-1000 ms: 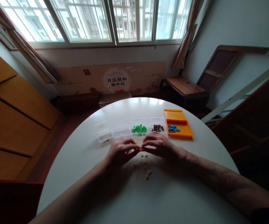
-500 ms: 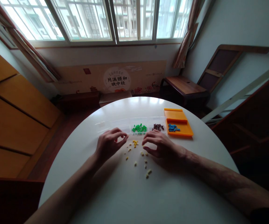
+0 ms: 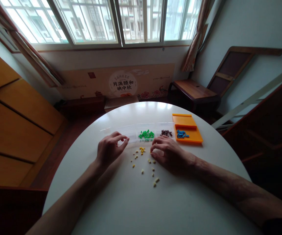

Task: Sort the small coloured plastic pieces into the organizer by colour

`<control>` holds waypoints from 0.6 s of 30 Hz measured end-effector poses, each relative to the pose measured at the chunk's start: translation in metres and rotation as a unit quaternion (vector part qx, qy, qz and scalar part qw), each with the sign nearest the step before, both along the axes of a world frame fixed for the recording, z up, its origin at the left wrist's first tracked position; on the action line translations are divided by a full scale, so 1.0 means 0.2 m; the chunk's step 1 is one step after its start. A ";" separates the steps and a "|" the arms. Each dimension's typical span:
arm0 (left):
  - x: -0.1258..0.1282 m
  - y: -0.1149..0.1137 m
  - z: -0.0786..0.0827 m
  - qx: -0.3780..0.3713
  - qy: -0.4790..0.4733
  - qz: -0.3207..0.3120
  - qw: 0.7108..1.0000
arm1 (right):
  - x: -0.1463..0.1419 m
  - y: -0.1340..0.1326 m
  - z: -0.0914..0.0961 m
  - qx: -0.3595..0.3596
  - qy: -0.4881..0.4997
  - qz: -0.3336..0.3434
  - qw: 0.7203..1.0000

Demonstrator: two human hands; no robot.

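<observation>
My left hand [image 3: 110, 146] hovers over the near edge of the clear compartment box [image 3: 128, 130], thumb and forefinger tips pinched together. Whatever they hold, if anything, is too small to make out. On the table, my right hand [image 3: 166, 150] has its thumb and forefinger closed around a tiny yellow brick [image 3: 151, 151]. Between the hands lie several small yellow bricks [image 3: 142, 150], with pale cream bricks [image 3: 157, 180] scattered nearer to me. Green bricks [image 3: 146, 134] and dark brown bricks [image 3: 166, 133] fill two compartments behind them.
An orange case [image 3: 188, 141] lies open at the right, blue bricks [image 3: 181, 134] in its near half. All of this stands on a round white table [image 3: 131, 209]. Beyond its far edge are a wooden chair [image 3: 195, 89] and a printed panel [image 3: 87, 83] under the window.
My left hand has moved left, away from the yellow bricks. My right thumb and forefinger have closed in on a small yellow brick.
</observation>
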State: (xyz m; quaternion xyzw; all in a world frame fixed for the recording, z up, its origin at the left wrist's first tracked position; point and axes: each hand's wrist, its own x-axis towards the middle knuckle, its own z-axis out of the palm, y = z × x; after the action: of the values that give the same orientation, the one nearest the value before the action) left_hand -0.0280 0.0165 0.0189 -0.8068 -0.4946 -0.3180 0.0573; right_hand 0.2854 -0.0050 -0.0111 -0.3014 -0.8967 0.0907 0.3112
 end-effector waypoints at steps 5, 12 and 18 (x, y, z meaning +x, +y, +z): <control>0.07 -0.06 -0.04 -0.017 -0.011 -0.120 0.993 | -0.01 0.02 0.00 0.042 0.023 0.018 0.999; 0.20 -0.13 -0.11 -0.033 -0.048 -0.234 0.970 | -0.02 0.02 0.00 0.074 0.071 0.043 0.994; 0.21 -0.13 -0.11 -0.013 -0.060 -0.243 0.968 | -0.03 0.03 0.00 0.053 0.071 0.061 0.994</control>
State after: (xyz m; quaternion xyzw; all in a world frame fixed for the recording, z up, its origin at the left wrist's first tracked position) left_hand 0.0146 -0.0103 -0.0035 -0.8830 -0.2902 -0.3637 -0.0621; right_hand 0.2802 0.0002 -0.0114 -0.2217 -0.8928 0.0833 0.3832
